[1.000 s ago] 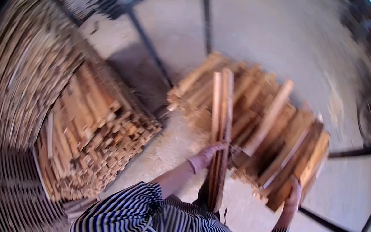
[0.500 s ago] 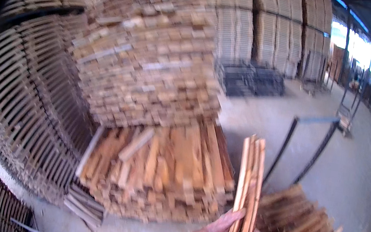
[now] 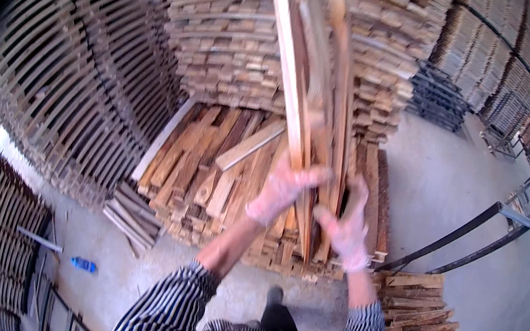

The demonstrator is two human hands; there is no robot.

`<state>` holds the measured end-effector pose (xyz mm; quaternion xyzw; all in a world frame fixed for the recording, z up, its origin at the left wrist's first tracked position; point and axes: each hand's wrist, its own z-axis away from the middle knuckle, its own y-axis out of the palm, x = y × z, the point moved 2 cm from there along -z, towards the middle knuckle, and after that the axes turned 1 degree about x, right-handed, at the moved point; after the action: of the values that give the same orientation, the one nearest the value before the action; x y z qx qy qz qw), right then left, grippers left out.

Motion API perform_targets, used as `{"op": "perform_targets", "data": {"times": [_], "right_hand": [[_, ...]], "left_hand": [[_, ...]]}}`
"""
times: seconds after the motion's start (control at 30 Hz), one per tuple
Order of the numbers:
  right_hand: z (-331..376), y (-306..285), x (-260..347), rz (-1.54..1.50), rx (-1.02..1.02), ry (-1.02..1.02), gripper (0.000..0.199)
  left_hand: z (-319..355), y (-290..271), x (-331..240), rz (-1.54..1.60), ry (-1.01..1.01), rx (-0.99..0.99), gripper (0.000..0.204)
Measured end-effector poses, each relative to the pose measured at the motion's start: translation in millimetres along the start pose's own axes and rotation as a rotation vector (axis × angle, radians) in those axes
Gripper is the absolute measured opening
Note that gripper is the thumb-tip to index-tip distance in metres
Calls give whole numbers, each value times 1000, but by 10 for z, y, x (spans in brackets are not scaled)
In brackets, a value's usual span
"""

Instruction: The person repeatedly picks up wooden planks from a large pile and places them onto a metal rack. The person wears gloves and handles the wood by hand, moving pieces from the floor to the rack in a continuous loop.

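A bundle of several long wooden strips (image 3: 317, 91) rises at a slight tilt in front of me, its upper ends fanned apart. My left hand (image 3: 283, 189) is closed around the bundle's lower part from the left. On the opposite side my right hand (image 3: 345, 231) grips the same strips a little lower, its thumb across their front. Both hands look thinly gloved. Beneath them is a low stack of wooden boards (image 3: 177, 159), partly hidden by the strips and my forearms. One loose board (image 3: 251, 146) lies slantwise on that stack.
A tall wall of stacked boards (image 3: 225, 64) stands behind. Slatted wood stacks (image 3: 80, 69) rise at the left. At the right are a smaller wood pile (image 3: 419, 325) and a metal push frame (image 3: 517, 217). A blue object (image 3: 84, 264) lies on the floor.
My hands have carried the strips leftward and up from beside the right-hand pile to above the low stack. The view has turned left and down, and the strips have spread at the top.
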<state>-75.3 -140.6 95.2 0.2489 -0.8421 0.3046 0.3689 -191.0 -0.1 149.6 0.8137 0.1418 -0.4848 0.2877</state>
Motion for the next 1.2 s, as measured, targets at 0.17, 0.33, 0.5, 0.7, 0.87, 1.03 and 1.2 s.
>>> {"op": "perform_targets", "data": {"times": [0.17, 0.33, 0.5, 0.7, 0.87, 1.03, 1.2], "right_hand": [[-1004, 463, -316, -331, 276, 83, 107], [-1032, 1155, -1368, -221, 256, 47, 100], [-1214, 1444, -1478, -358, 232, 215, 90], [-1631, 985, -801, -76, 342, 177, 97], [-1501, 244, -948, 262, 555, 343, 87], [-849, -402, -1741, 640, 748, 400, 87], [-319, 6, -2336, 870, 887, 241, 80]], "left_hand": [[-562, -770, 233, 10, -48, 38, 56], [-607, -1279, 737, -293, 72, 27, 58], [-825, -1699, 701, -155, -182, -29, 62], [-790, -1985, -156, -376, -461, -176, 49], [-191, -3197, -282, -228, -535, -107, 86], [293, -4063, -29, -1375, -852, 204, 98], [554, -4578, 478, -2032, -753, 663, 95]]}}
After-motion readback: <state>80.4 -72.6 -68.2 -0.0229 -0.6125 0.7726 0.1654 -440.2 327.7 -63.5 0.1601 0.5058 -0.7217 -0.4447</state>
